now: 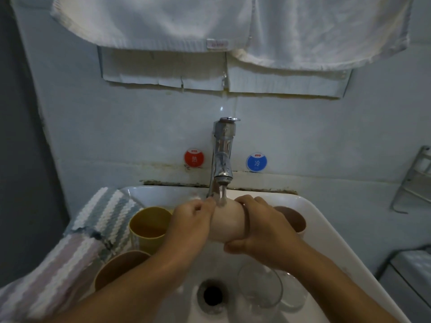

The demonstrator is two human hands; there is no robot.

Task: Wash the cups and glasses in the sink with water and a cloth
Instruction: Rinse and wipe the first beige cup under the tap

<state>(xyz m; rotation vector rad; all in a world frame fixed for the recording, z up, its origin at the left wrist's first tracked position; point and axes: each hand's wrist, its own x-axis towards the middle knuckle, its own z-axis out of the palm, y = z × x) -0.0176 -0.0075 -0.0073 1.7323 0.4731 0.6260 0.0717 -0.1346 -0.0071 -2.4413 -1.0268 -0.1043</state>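
Cream cup under running tap, gripped between left hand and right hand.

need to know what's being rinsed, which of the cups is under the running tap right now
The pale cream cup, held on its side by both hands, left hand and right hand, under the faucet stream. The yellow cup and both brown cups sit untouched in the sink.

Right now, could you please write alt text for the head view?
Both hands, left hand and right hand, hold a pale cup under the running tap over a white sink, with a yellow cup, brown cups and clear glasses waiting.
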